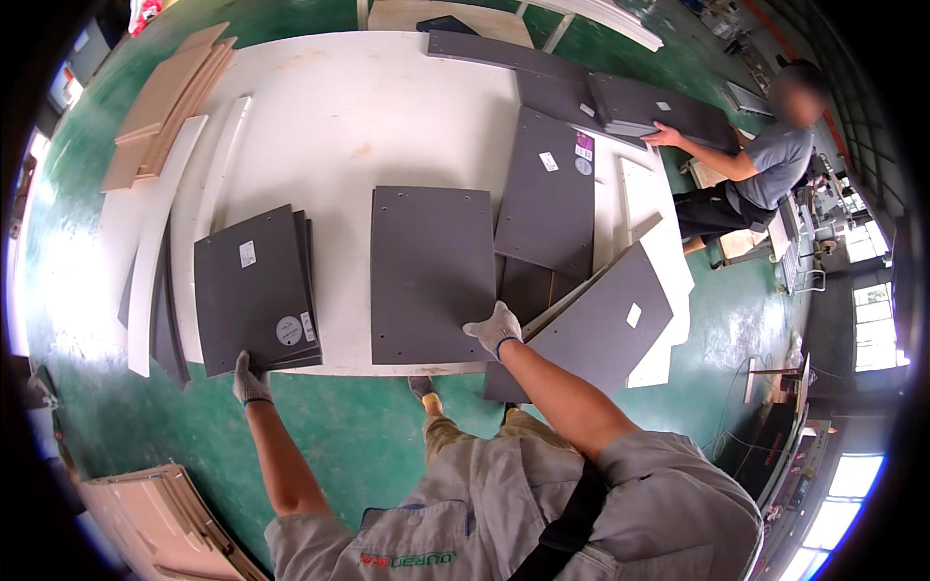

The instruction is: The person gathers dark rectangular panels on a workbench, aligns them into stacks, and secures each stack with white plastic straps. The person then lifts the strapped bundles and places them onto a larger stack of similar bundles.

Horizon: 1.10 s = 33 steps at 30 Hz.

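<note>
In a knit glove, my left hand (pixel 252 380) grips the near edge of a stack of dark grey panels (pixel 247 300), with white and round labels on the top one. My gloved right hand (pixel 496 327) holds the right edge of a plain dark grey panel (pixel 431 266), thumb on its face; the fingers beyond the edge are partly hidden. That panel lies flat and has small holes along its edges. Right of it, a tilted grey panel (pixel 605 329) with one white label passes under my forearm. Behind, a labelled grey panel (pixel 547 198) lies at an angle.
All this lies on a white worktable (pixel 320 107). Brown boards (pixel 174 107) and long white strips (pixel 170 232) line its left side. A co-worker (pixel 775 145) at the far right holds a long grey panel (pixel 664 107). More boards (pixel 165 523) lean at lower left.
</note>
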{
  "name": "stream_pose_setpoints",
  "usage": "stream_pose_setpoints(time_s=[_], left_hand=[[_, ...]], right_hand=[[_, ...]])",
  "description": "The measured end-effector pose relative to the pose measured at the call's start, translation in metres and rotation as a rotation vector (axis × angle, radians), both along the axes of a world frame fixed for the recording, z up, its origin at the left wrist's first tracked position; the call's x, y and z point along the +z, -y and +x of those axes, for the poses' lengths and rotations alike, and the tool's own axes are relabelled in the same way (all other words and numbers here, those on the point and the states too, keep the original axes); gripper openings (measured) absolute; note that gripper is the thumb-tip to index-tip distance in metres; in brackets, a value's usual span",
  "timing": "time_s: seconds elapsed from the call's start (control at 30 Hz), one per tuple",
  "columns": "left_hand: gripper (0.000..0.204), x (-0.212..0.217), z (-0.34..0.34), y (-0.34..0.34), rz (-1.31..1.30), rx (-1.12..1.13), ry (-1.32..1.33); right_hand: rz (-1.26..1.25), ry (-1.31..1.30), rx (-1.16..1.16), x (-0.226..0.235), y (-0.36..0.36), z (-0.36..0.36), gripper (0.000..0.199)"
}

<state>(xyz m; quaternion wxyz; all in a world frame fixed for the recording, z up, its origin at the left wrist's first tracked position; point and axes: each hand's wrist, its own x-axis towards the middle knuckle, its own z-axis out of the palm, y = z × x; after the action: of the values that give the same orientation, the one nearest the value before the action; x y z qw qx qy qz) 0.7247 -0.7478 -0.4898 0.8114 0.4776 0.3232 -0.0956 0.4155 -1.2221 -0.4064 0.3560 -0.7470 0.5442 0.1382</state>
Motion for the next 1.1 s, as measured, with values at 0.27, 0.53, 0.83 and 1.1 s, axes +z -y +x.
stream_pose_setpoints(time_s=[0.27, 0.53, 0.83, 1.1], left_hand=[[0.037, 0.006, -0.138, 0.191, 1.188, -0.897, 0.747], [0.029, -0.022, -0.109, 0.174, 0.298, -0.886, 0.127], [0.035, 0.055, -0.182, 0.096, 0.358, -0.964, -0.139], [0.047, 0.097, -0.235, 0.058, 0.261, -1.097, -0.263]], right_hand=[[0.130, -0.088, 0.013, 0.009, -0.029, 0.022, 0.082], [0.069, 0.034, -0.136, -0.003, -0.062, 0.011, 0.070], [0.874, 0.344, -0.422, -0.012, -0.082, -0.062, 0.080], [0.666, 0.412, -0.069, -0.029, -0.120, -0.122, 0.084]])
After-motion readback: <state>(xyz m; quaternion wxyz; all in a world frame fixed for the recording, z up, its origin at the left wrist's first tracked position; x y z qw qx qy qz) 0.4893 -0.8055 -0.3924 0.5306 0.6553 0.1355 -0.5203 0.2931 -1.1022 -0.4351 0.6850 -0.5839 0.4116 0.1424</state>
